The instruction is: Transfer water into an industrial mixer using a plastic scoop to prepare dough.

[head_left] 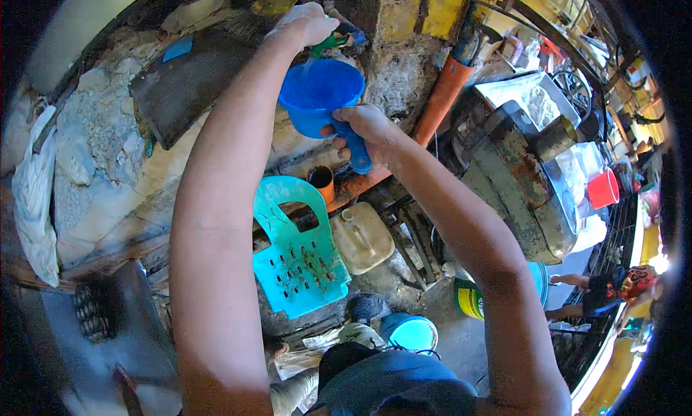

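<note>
My right hand (367, 131) is closed round the handle of a blue plastic dipper (321, 88). The dipper's round mouth faces up, under a green tap (328, 45) on blue pipework. A pale streak that looks like water falls into the dipper. At the top, my left hand (306, 25) is closed at the tap, above the dipper; its fingertips are partly hidden. Below the dipper stands a turquoise plastic chair (299, 246) with a dirty slotted seat.
An orange pipe (443, 99) runs diagonally behind my right hand. Near the chair are a beige jerrycan (362, 237) and a light blue bucket (409, 333). A worn metal machine (512, 178) stands right. Rubble (86, 142) lies left. Another person (605, 290) is at far right.
</note>
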{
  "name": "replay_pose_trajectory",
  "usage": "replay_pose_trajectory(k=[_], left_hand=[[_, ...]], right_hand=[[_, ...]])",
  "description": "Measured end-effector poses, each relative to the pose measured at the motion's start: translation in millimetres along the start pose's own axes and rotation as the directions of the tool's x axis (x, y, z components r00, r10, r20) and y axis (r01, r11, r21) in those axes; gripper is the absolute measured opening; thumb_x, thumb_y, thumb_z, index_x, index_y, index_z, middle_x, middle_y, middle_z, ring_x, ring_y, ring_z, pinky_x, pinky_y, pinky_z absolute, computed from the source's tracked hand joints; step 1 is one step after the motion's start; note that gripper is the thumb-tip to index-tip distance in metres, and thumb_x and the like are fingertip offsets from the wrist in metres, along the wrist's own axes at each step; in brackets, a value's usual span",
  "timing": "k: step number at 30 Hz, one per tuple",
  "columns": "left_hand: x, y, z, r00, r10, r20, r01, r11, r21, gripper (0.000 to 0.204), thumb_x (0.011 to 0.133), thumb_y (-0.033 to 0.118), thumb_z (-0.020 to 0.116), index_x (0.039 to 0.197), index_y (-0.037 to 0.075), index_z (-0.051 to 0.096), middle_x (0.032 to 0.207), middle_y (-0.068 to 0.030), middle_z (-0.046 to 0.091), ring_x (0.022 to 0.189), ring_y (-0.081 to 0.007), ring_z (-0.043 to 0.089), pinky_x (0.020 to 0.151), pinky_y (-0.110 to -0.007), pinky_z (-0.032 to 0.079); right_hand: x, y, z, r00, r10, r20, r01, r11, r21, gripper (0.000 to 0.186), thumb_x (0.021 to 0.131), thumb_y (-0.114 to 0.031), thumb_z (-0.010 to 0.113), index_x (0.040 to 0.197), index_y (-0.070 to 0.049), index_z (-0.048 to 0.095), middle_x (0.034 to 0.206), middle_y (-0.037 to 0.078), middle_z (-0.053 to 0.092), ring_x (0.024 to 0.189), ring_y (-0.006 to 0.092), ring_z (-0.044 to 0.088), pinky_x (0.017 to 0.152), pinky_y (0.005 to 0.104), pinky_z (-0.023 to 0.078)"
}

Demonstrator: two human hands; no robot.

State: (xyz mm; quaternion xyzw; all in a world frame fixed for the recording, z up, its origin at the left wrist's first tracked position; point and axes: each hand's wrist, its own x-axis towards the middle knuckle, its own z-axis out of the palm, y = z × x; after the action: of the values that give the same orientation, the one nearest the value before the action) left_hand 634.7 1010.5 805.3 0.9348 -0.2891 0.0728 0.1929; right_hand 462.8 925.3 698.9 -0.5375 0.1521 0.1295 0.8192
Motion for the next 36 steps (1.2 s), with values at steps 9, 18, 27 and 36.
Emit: replay_pose_trajectory(k=[9, 18, 27, 36], left_hand=[[0.6, 0.2, -0.5, 1.000, 0.001, -0.001, -0.001, 1.000, 0.011, 0.045, 0.088, 0.037, 0.058, 0.104, -0.004, 0.069, 0.104, -0.0193, 0.071, 0.091, -0.0368, 0.069, 0.080, -0.045, 0.054], [2.1, -0.3, -2.9, 1.000, 0.010, -0.001, -0.009, 1.000, 0.022, 0.043, 0.086, 0.034, 0.060, 0.103, -0.005, 0.070, 0.102, -0.0193, 0.071, 0.088, -0.0367, 0.069, 0.078, -0.046, 0.054], [0.5, -0.1, -0.8, 1.000, -0.003, 0.003, 0.003, 1.000, -0.031, 0.042, 0.085, 0.032, 0.060, 0.102, -0.006, 0.070, 0.099, -0.0203, 0.071, 0.084, -0.0374, 0.069, 0.077, -0.046, 0.054], [0.5, 4.4, -2.8, 0.999, -0.036, 0.026, 0.037, 0.999, -0.038, 0.039, 0.086, 0.030, 0.060, 0.097, -0.006, 0.069, 0.093, -0.0187, 0.070, 0.074, -0.0337, 0.067, 0.066, -0.043, 0.054]], right_hand=[[-3.4, -2.5, 2.4, 1.000, 0.022, -0.005, -0.022, 1.000, -0.006, 0.023, 0.098, -0.018, 0.048, 0.110, 0.001, 0.053, 0.090, 0.013, 0.067, 0.054, 0.0144, 0.050, 0.040, 0.0282, 0.041], [-1.9, -2.2, 2.3, 0.999, 0.031, 0.025, -0.031, 1.000, 0.005, 0.022, 0.099, -0.018, 0.047, 0.109, 0.001, 0.052, 0.090, 0.013, 0.066, 0.054, 0.0143, 0.049, 0.040, 0.0287, 0.041], [-3.1, -1.6, 1.5, 0.999, 0.024, 0.026, -0.024, 1.000, 0.008, 0.022, 0.098, -0.017, 0.048, 0.108, 0.001, 0.052, 0.091, 0.013, 0.066, 0.054, 0.0140, 0.049, 0.040, 0.0288, 0.041], [-6.3, -4.4, 0.7, 1.000, 0.012, 0.027, -0.011, 1.000, -0.004, 0.022, 0.098, -0.018, 0.047, 0.107, 0.002, 0.053, 0.092, 0.013, 0.065, 0.055, 0.0139, 0.050, 0.041, 0.0290, 0.042]])
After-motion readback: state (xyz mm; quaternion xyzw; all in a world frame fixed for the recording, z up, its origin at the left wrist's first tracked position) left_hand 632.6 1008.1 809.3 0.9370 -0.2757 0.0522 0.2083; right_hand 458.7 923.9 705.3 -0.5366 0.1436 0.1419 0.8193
